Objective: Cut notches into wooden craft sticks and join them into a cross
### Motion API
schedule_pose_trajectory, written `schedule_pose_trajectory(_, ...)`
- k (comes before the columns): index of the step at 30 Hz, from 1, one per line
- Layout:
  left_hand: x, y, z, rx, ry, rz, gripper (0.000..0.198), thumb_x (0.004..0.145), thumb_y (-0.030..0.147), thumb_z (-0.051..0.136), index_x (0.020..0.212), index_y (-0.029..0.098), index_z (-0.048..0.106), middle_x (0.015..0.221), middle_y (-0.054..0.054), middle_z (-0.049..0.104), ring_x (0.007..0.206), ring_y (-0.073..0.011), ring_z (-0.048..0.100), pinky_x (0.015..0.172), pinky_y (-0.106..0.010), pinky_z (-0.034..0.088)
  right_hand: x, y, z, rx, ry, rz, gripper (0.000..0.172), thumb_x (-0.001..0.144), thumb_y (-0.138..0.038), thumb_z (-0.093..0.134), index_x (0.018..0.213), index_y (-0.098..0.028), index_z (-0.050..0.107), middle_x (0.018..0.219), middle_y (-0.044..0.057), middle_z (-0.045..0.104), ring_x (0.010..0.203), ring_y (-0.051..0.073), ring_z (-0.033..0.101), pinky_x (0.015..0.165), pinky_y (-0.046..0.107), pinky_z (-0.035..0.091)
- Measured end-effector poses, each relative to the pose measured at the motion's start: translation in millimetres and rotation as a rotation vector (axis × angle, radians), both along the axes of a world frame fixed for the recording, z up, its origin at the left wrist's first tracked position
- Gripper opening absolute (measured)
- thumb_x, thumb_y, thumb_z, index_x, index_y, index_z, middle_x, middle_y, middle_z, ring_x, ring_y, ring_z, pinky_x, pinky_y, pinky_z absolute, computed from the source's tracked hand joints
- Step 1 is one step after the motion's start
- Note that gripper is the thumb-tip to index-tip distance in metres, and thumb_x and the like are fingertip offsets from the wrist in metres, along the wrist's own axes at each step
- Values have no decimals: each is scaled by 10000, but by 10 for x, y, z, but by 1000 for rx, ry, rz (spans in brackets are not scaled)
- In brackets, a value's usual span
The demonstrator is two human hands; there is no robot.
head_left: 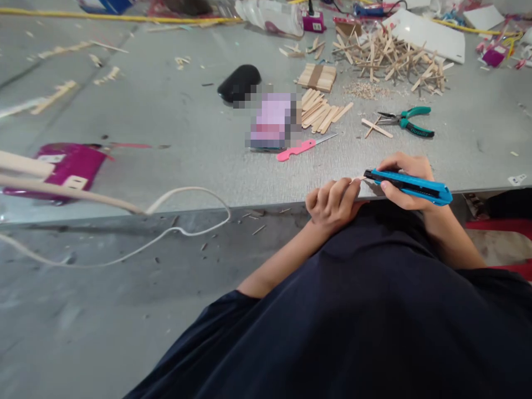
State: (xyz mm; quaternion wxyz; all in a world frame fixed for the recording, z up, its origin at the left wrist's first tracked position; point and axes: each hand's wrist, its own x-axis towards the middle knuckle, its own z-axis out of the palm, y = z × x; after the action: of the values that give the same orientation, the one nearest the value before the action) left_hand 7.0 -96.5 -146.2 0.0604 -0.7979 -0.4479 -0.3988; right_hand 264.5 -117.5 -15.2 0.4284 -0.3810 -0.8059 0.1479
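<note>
My right hand point(409, 177) is closed around a blue utility knife point(419, 187), its black tip pointing left at the table's front edge. Close beside that tip, my left hand point(334, 202) is closed on a small wooden stick point(361, 178); only a short pale end shows past the fingers. Beyond my hands lie green-handled pliers point(409, 121) and two crossed wooden sticks point(376, 128). A pink-handled craft knife point(297, 151) rests further left, below loose popsicle sticks point(322, 113) and a banded bundle of sticks point(317, 76).
A pile of cut sticks point(390, 55) and wood crumbs point(366, 90) lie at the back right. A phone point(271, 121) and a black mouse-shaped object point(240, 83) are mid-table. At left, a white cable point(199, 189) loops over the front edge near a purple packet point(75, 169).
</note>
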Motion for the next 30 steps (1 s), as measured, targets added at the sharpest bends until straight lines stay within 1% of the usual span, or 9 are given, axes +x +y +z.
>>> schedule_pose_trajectory(3, 38, 4, -34, 35, 14, 2, 553, 1074, 841, 766, 1380, 415, 939, 1250, -110, 958, 1067, -366, 877, 902, -546, 474, 7, -7, 2, 4, -25, -23, 177, 1027, -418, 757, 1177, -326, 774, 934, 1, 864, 694, 224, 761, 675, 398, 629)
schedule_pose_trajectory(8, 34, -9, -74, -59, 8, -3, 441, 1107, 697, 743, 1356, 397, 948, 1162, -121, 948, 1037, -357, 854, 919, -567, 462, 16, -8, 13, 32, -41, -30, 158, 1014, -381, 774, 1163, -327, 774, 924, -6, 871, 680, 220, 771, 665, 393, 637)
schedule_pose_trajectory(10, 42, -6, -85, -34, -20, -29, 404, 1119, 624, 740, 1395, 408, 941, 1188, -113, 949, 1036, -350, 843, 932, -564, 453, 8, -8, 26, 63, -41, -27, 149, 1012, -361, 776, 1155, -319, 773, 901, -10, 868, 659, 208, 762, 638, 375, 619)
schedule_pose_trajectory(12, 66, 0, -74, 92, -67, -47, 394, 1131, 545, 742, 1456, 411, 920, 1190, -101, 950, 1014, -330, 828, 940, -549, 437, -3, -5, 35, 108, -35, -19, 150, 1006, -344, 783, 1151, -310, 774, 887, -20, 866, 648, 192, 759, 615, 349, 594)
schedule_pose_trajectory(16, 138, 24, 4, 454, -137, 7, 402, 1126, 466, 753, 1483, 352, 900, 1018, -72, 923, 878, -279, 759, 925, -513, 392, -10, 7, 32, 107, -50, -31, 164, 1012, -378, 774, 1164, -318, 780, 925, -20, 886, 665, 197, 772, 637, 350, 624)
schedule_pose_trajectory(18, 158, 36, 28, 515, -139, 27, 381, 1127, 452, 757, 1458, 340, 908, 973, -64, 910, 845, -272, 729, 924, -509, 377, -6, 15, 23, 74, -72, -47, 164, 1026, -398, 762, 1173, -329, 780, 938, -7, 891, 682, 209, 778, 661, 365, 652)
schedule_pose_trajectory(21, 153, 48, 2, 481, -110, 32, 411, 1141, 565, 767, 1465, 359, 914, 966, -68, 906, 845, -278, 721, 920, -515, 364, 0, 28, 3, 82, -77, -57, 158, 1039, -412, 763, 1169, -322, 780, 930, 4, 884, 696, 213, 783, 663, 367, 652)
schedule_pose_trajectory(25, 131, 57, -56, 429, -77, 37, 594, 1102, 815, 781, 1483, 380, 917, 977, -75, 905, 862, -286, 728, 911, -523, 350, -2, 36, -11, 84, -79, -55, 154, 1052, -418, 754, 1172, -325, 779, 945, -4, 882, 701, 211, 782, 666, 376, 648)
schedule_pose_trajectory(30, 132, 59, -38, 485, -92, 31, 691, 1071, 895, 779, 1470, 349, 921, 957, -70, 899, 861, -282, 727, 917, -513, 355, -24, 33, 15, 101, -82, -42, 139, 1070, -409, 763, 1155, -301, 783, 923, 8, 882, 683, 202, 774, 628, 357, 603)
